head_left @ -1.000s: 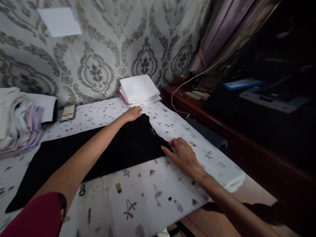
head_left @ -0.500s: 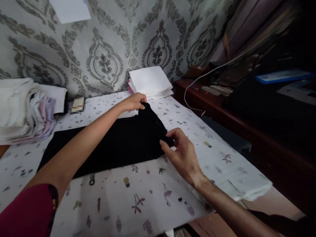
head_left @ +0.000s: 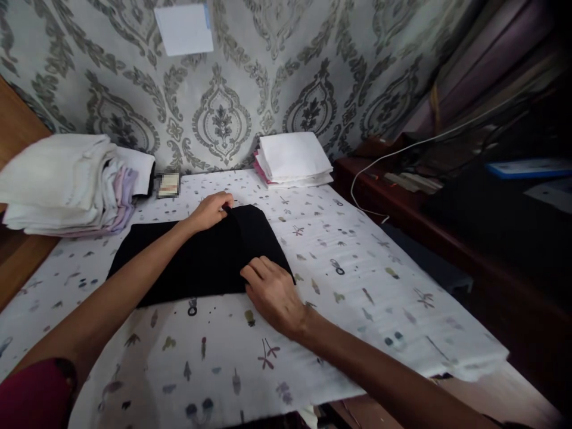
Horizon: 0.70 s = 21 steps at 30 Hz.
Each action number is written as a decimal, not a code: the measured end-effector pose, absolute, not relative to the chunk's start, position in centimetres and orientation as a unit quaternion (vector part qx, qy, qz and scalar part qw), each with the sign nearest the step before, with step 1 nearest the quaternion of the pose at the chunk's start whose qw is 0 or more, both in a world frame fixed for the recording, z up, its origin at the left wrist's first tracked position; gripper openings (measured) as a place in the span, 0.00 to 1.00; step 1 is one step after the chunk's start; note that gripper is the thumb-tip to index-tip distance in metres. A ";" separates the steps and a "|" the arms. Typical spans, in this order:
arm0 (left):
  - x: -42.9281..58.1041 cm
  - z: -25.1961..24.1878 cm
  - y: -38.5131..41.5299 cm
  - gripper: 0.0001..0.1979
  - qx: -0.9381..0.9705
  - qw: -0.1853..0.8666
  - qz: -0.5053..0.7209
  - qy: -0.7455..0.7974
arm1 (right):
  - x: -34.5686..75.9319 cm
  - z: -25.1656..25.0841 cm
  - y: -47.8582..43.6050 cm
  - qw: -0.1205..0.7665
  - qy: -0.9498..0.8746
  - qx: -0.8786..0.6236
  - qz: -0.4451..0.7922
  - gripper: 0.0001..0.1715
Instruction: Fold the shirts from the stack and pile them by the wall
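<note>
A black garment (head_left: 196, 262) lies flat in a long folded strip on the patterned white sheet; its exact kind I cannot make out. Its right end is turned over to the left as a flap (head_left: 258, 235). At the far corner of that flap, my left hand (head_left: 211, 211) pinches the cloth between thumb and fingers. My right hand (head_left: 276, 298) is closed at the flap's near corner, knuckles up, and covers the cloth beneath it.
A tall stack of folded cloths (head_left: 62, 185) stands at the left. Folded white cloths (head_left: 295, 158) rest at the back by the patterned wall. A small blurred packet (head_left: 168, 185) lies near the left stack. Along the right runs a dark red-brown desk (head_left: 402, 205) with a white cable (head_left: 357, 179).
Both hands have moved left, carrying the garment's right end over onto itself. The strip is now shorter, and the camera view has shifted left.
</note>
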<state>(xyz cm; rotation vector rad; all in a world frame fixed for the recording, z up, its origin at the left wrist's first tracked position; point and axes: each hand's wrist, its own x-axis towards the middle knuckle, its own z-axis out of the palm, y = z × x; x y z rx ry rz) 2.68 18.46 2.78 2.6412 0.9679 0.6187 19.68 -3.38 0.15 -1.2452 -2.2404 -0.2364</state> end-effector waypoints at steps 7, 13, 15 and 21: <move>2.1 2.2 17.7 0.19 0.937 0.009 0.122 0.328 | 17.1 0.2 -2.8 0.291 -0.853 -0.424 -0.088 0.15; 1.4 3.3 17.3 0.18 0.915 -0.005 0.068 0.399 | 14.7 -0.4 -1.9 0.224 -0.885 -0.400 -0.084 0.11; 1.9 3.9 16.6 0.17 0.899 0.003 0.103 0.425 | 14.7 -0.4 -2.1 0.217 -0.886 -0.403 -0.070 0.10; 5.8 2.4 13.3 0.29 0.905 0.098 0.149 0.387 | 17.2 0.7 -3.5 0.282 -0.878 -0.387 0.000 0.15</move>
